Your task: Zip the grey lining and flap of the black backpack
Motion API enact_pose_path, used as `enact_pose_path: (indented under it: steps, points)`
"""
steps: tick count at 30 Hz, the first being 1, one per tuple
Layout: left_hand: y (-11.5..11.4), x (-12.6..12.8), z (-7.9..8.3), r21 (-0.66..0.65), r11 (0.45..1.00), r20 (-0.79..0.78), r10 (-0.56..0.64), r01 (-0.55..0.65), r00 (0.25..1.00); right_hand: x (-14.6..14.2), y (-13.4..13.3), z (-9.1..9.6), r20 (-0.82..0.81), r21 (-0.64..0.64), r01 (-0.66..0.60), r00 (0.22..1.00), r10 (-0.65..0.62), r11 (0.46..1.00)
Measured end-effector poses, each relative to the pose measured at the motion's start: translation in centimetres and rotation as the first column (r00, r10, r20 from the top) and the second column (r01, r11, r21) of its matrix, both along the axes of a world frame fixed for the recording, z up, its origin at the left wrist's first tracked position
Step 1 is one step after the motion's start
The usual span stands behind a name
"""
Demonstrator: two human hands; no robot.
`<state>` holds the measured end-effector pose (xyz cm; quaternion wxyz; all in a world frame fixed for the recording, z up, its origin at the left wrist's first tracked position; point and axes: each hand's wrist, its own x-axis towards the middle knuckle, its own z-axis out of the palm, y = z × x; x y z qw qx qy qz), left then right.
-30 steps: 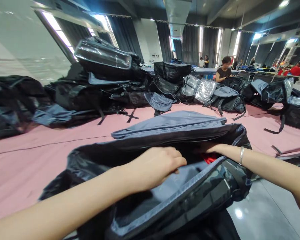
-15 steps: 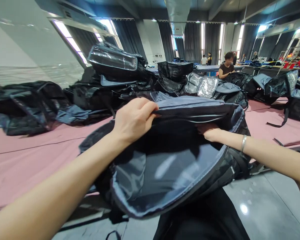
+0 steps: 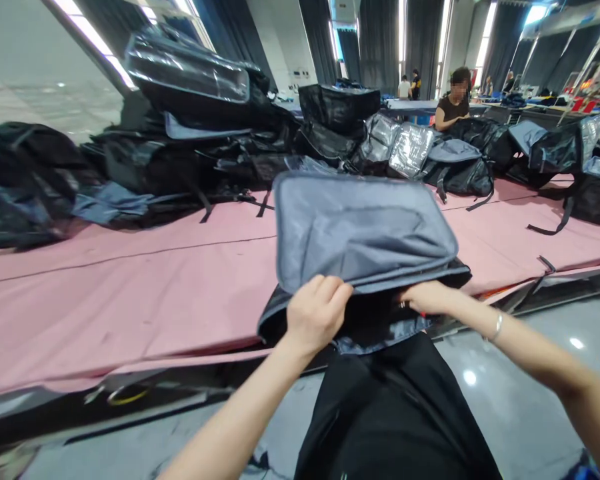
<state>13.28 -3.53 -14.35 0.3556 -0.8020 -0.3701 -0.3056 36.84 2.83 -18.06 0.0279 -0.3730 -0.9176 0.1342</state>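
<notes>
A black bag with a grey-blue lining lies at the table's front edge, its lined panel facing up and its mouth toward me. My left hand is closed on the lower edge of that panel, fingers curled over it. At the right side of the mouth, my right hand is partly inside, its bent fingers closed on the bag's fabric. Their tips are hidden in the dark opening. A ring and a bracelet show on this hand and wrist.
A pink-covered table runs across in front of me. Black bags are heaped along its far side, some with shiny silver linings. Loose straps trail on the cloth. Beyond them sits a person; more people stand farther back.
The bag's wide mouth has dropped and folded, and its lined panel now lies face up toward the table. Both hands have moved lower; the left one has also shifted right.
</notes>
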Motion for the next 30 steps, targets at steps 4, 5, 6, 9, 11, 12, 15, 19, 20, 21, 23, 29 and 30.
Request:
enact_pose_path:
  steps: [4, 5, 6, 9, 11, 12, 15, 19, 20, 21, 23, 29, 30]
  points:
    - [-0.7, 0.9, -7.3, -0.144, 0.990, 0.148, 0.029, -0.008, 0.989, 0.7, -6.2, -9.6, -0.460, -0.219, -0.041, 0.886, -0.066, 0.975]
    - [-0.9, 1.0, -8.0, -0.149, 0.989, 0.186, 0.039, -0.011, 0.982, 0.5, -7.3, -11.0, -0.589, -0.266, 0.037, 0.785, -0.193, 0.963]
    - [-1.0, 1.1, -8.3, -0.148, 0.989, 0.218, 0.047, -0.015, 0.975, 0.1, -8.1, -11.9, -0.681, -0.336, 0.125, 0.652, -0.333, 0.933]
    - [-1.2, 1.3, -7.8, -0.134, 0.991, 0.284, 0.065, -0.027, 0.957, -1.8, -8.6, -12.4, -0.768, -0.571, 0.216, 0.200, -0.608, 0.792]
    - [-1.6, 1.6, -7.5, -0.125, 0.992, 0.308, 0.072, -0.034, 0.949, -3.3, -7.8, -11.6, -0.748, -0.659, 0.159, -0.041, -0.662, 0.735]
    - [-1.8, 1.7, -7.5, -0.122, 0.992, 0.316, 0.073, -0.036, 0.946, -4.0, -7.2, -11.2, -0.725, -0.689, 0.133, -0.140, -0.675, 0.712]
    - [-3.2, 2.5, -8.4, -0.143, 0.990, 0.406, 0.072, -0.014, 0.911, -5.3, -5.9, -10.0, -0.627, -0.759, 0.056, -0.332, -0.705, 0.648]
    - [-5.6, 4.3, -10.6, -0.389, 0.904, 0.739, 0.192, 0.176, 0.646, -5.7, -5.8, -8.8, -0.556, -0.771, -0.081, -0.398, -0.730, 0.631]
    - [-5.9, 4.8, -11.0, -0.483, 0.831, 0.804, 0.298, 0.274, 0.514, -5.7, -6.0, -8.6, -0.556, -0.765, -0.104, -0.392, -0.733, 0.636]
    - [-6.1, 5.3, -11.2, -0.547, 0.741, 0.831, 0.421, 0.390, 0.364, -5.7, -6.2, -8.3, -0.562, -0.758, -0.121, -0.379, -0.735, 0.641]
    - [-5.9, 6.2, -11.3, -0.520, 0.593, 0.780, 0.622, 0.615, 0.060, -5.7, -6.8, -8.0, -0.577, -0.751, -0.138, -0.338, -0.744, 0.645]
    - [-3.8, 7.7, -9.6, -0.228, 0.639, 0.570, 0.699, 0.735, -0.431, -5.5, -8.0, -8.4, -0.630, -0.766, -0.011, -0.180, -0.755, 0.642]
    - [-3.7, 7.8, -9.4, -0.222, 0.648, 0.563, 0.695, 0.728, -0.447, -5.2, -8.2, -8.5, -0.656, -0.753, 0.048, -0.128, -0.743, 0.656]
